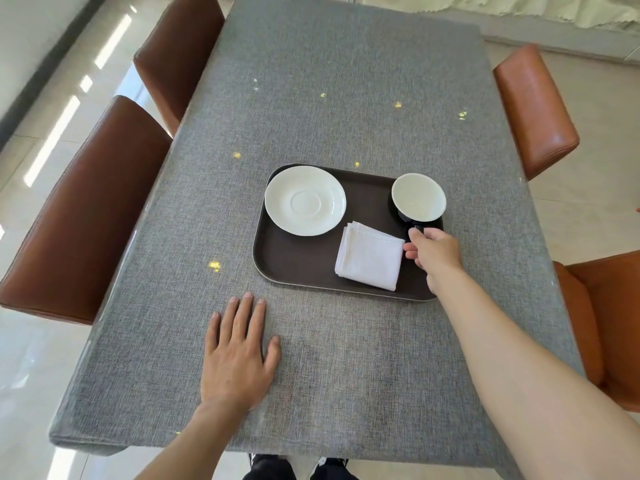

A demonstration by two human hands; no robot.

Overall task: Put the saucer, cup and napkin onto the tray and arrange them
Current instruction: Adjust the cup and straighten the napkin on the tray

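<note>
A dark brown tray [294, 268] lies in the middle of the grey table. On its far left part sits a white saucer [305, 200]. A folded white napkin [370, 259] lies on the tray's near right part. At the tray's far right corner is a cup [418, 197], dark outside and white inside. My right hand [434, 252] pinches the cup's dark handle from the near side. My left hand [238, 351] rests flat on the tablecloth, fingers spread, in front of the tray and holding nothing.
A grey tablecloth [346, 98] covers the table. Two brown leather chairs [86, 216] stand along the left side, and two orange ones [535, 109] along the right. A glossy tiled floor surrounds the table.
</note>
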